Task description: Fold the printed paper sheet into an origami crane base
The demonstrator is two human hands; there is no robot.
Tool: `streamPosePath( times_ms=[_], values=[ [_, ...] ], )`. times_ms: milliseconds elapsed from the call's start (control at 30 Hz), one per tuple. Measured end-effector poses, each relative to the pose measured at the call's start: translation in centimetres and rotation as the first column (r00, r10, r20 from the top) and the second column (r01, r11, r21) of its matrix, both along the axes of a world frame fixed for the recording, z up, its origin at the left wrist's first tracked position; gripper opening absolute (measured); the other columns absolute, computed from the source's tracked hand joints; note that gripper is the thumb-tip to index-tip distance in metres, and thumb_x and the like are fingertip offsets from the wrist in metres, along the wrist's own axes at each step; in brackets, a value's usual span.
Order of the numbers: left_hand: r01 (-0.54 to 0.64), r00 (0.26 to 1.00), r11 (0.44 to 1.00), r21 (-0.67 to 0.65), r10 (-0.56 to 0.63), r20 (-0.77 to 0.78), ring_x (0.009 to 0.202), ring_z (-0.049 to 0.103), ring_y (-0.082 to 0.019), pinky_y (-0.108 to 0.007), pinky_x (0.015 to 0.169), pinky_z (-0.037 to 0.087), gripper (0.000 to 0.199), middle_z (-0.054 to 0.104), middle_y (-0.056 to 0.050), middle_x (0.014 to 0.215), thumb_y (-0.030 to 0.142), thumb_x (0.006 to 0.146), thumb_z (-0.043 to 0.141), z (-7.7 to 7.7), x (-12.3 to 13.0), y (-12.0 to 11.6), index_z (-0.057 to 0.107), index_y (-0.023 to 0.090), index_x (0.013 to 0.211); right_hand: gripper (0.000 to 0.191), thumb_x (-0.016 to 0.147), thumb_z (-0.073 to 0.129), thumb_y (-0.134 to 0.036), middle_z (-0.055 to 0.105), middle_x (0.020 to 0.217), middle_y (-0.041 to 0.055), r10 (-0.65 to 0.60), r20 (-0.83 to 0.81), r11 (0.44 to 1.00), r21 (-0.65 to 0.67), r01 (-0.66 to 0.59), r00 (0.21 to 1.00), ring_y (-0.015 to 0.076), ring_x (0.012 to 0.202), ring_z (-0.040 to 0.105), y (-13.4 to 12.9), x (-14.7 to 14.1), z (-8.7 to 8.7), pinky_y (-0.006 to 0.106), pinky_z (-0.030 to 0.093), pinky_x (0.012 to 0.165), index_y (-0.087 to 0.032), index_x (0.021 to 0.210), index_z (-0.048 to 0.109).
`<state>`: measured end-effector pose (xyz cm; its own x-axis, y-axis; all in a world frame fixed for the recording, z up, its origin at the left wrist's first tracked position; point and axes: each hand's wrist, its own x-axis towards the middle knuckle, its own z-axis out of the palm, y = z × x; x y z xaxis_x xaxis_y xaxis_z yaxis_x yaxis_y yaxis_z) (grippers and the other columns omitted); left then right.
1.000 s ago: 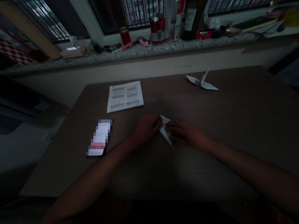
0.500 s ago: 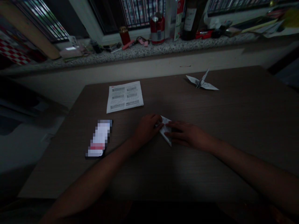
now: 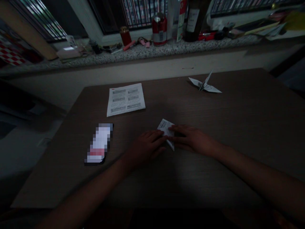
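Note:
A small folded piece of printed paper point(image 3: 165, 126) lies on the table between my hands, with a pointed corner toward me. My left hand point(image 3: 149, 144) reaches over its left side, fingers stretched out and fingertips resting on the paper. From the right, my right hand point(image 3: 190, 137) presses its fingertips on the paper's right edge, fingers extended and slightly apart. The fingers cover part of the middle of the paper. Farther back on the right stands a folded paper crane point(image 3: 205, 85) made of similar printed paper.
A printed sheet point(image 3: 126, 99) lies at the back left of the brown table point(image 3: 228, 178). Nearer on the left is a phone point(image 3: 98, 143) with its screen lit. The stone windowsill point(image 3: 143, 54) behind holds a red can point(image 3: 159, 29), a dark bottle point(image 3: 192, 20) and small clutter.
My left hand has moved toward me and its fingers have straightened from a pinch at the paper's top left edge, uncovering the paper's upper corner. The right hand has hardly moved.

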<state>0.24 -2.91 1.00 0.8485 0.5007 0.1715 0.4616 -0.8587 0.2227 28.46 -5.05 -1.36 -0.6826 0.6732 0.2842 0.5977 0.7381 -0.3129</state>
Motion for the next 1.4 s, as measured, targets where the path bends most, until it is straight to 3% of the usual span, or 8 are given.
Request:
streamPosePath(
  times_ms=[267, 500, 967, 1167, 1400],
  values=[
    [-0.003, 1.0, 1.0, -0.002, 0.003, -0.026, 0.142, 0.05, -0.032, -0.052, 0.114, 0.047, 0.048, 0.055, -0.016, 0.15, 0.041, 0.106, 0.051, -0.5, 0.0, -0.8, 0.051, 0.018, 0.149, 0.038, 0.103, 0.056, -0.029, 0.063, 0.144, 0.0159, -0.036, -0.033, 0.998, -0.06, 0.034, 0.999, 0.0306, 0.131, 0.061, 0.2, -0.3, 0.9, 0.051, 0.052, 0.108, -0.016, 0.139, 0.062],
    [0.015, 0.998, 0.999, -0.03, -0.017, -0.059, 0.153, 0.036, -0.032, -0.052, 0.123, 0.037, 0.054, 0.041, -0.017, 0.162, 0.047, 0.106, 0.05, -0.9, 0.2, -1.5, 0.046, 0.02, 0.153, 0.04, 0.103, 0.054, -0.03, 0.066, 0.135, 0.0172, -0.081, -0.023, 0.997, -0.017, 0.081, 0.996, 0.0321, 0.122, 0.063, 0.4, -0.5, 0.6, 0.053, 0.055, 0.101, -0.017, 0.14, 0.062],
    [0.006, 0.999, 0.998, -0.065, -0.009, -0.048, 0.155, 0.032, -0.031, -0.052, 0.125, 0.033, 0.058, 0.043, -0.016, 0.161, 0.048, 0.106, 0.049, -0.9, 0.5, -0.7, 0.043, 0.019, 0.155, 0.044, 0.104, 0.051, -0.032, 0.061, 0.14, 0.0179, -0.136, 0.047, 0.99, 0.035, 0.134, 0.99, 0.034, 0.127, 0.059, 1.2, -0.3, 0.1, 0.056, 0.052, 0.101, -0.022, 0.147, 0.056],
    [0.031, 0.998, 0.994, -0.105, -0.036, -0.054, 0.157, 0.027, -0.031, -0.053, 0.125, 0.032, 0.058, 0.036, -0.014, 0.166, 0.048, 0.106, 0.049, -0.8, 0.3, -0.6, 0.039, 0.025, 0.158, 0.044, 0.105, 0.051, -0.033, 0.06, 0.14, 0.0199, -0.146, 0.052, 0.989, 0.039, 0.144, 0.988, 0.0347, 0.127, 0.058, 1.5, -0.3, 0.1, 0.055, 0.051, 0.102, -0.018, 0.145, 0.058],
    [0.023, 0.997, 0.996, -0.086, -0.029, -0.074, 0.158, 0.023, -0.03, -0.052, 0.126, 0.03, 0.06, 0.033, -0.013, 0.168, 0.049, 0.106, 0.049, -0.9, 0.2, -0.7, 0.035, 0.027, 0.16, 0.041, 0.105, 0.052, -0.032, 0.062, 0.137, 0.0157, -0.134, 0.037, 0.991, 0.034, 0.133, 0.99, 0.0331, 0.125, 0.058, 1.4, -0.5, 0.0, 0.054, 0.051, 0.101, -0.023, 0.144, 0.06]
  ],
)
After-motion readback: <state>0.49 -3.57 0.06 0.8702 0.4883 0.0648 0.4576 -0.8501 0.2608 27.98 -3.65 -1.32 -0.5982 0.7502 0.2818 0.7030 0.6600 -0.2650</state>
